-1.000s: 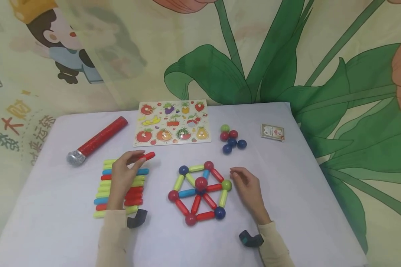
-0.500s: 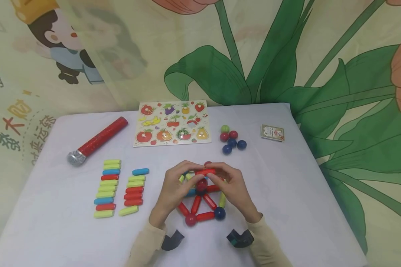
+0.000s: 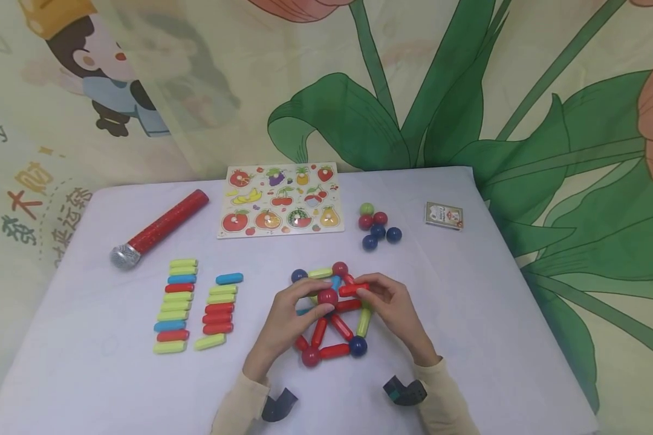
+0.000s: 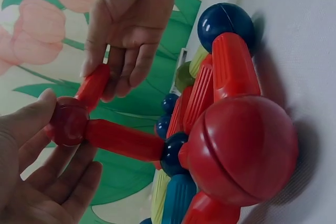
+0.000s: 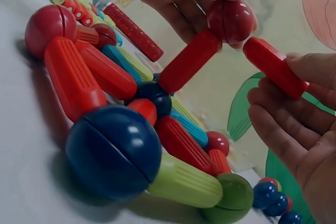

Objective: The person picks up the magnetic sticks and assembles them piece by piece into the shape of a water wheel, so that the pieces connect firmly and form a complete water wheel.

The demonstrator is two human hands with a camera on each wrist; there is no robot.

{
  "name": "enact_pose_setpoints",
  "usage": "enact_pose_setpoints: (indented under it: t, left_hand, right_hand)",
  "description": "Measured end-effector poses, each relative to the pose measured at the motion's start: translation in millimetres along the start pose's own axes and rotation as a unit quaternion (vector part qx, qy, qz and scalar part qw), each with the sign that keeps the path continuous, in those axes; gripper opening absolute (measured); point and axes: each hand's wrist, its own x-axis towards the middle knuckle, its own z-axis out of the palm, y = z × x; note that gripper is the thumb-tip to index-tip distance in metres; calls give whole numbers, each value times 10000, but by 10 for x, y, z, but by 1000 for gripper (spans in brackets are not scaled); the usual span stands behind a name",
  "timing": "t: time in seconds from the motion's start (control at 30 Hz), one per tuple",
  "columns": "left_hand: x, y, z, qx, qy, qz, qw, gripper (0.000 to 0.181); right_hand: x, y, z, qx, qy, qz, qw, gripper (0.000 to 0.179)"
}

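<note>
My left hand point(image 3: 288, 317) pinches the red ball point(image 5: 230, 20) between thumb and fingers. That ball tops an upright red magnetic rod point(image 5: 189, 61), which rises from the blue ball point(image 5: 153, 98) at the centre of a flat wheel of rods and balls. In my right hand point(image 3: 394, 308), thumb and fingers pinch another red rod point(image 5: 273, 64), tilted, its free end right at the red ball. Around the wheel's rim are a large blue ball point(image 5: 113, 150), a green ball point(image 5: 227, 198) and a red ball point(image 3: 311, 356), joined by red and yellow-green rods.
Two columns of loose rods point(image 3: 217, 308) lie left of the wheel. Behind are a red toy microphone point(image 3: 163, 226), a fruit puzzle board point(image 3: 280, 202), several loose balls point(image 3: 378, 232) and a small card box point(image 3: 444, 215). A printed curtain point(image 3: 359, 90) hangs behind the table.
My left hand brought a red rod from the loose rods to the wheel, where both hands met around it. Now my right hand has the rod and my left grips the top red ball.
</note>
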Motion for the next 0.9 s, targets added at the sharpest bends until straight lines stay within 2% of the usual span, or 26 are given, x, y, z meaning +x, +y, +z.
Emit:
enact_pose_setpoints:
  t: [0.4,0.5,0.57,0.63,0.67,0.73,0.8,0.9]
  left_hand:
    - [-14,20,-7,89,75,75,9999,43]
    - [-15,-3,-125,162,262,98,9995,40]
    - [-16,-49,-284,413,616,20,9972,37]
    - [-17,-128,-500,943,1049,-194,9898,35]
    - [-23,-174,-620,1274,1217,-413,9835,35]
    - [-49,-301,-860,1999,1341,-978,9657,38]
    - [-86,-409,-1070,2509,1111,-1639,9475,42]
    - [-130,-511,-1272,2744,634,-2273,9322,45]
  right_hand:
    - [-16,12,7,161,-138,-212,9996,28]
    - [-13,19,-33,-57,107,-215,9997,26]
    - [-18,29,-79,-208,337,-261,9989,24]
    - [-34,35,-140,-320,546,-307,9975,22]
    - [-46,25,-172,-370,626,-314,9969,22]
    - [-79,-25,-231,-446,744,-230,9960,22]
    - [-113,-30,-283,-513,872,-67,9948,22]
    - [-146,66,-343,-471,995,58,9939,24]
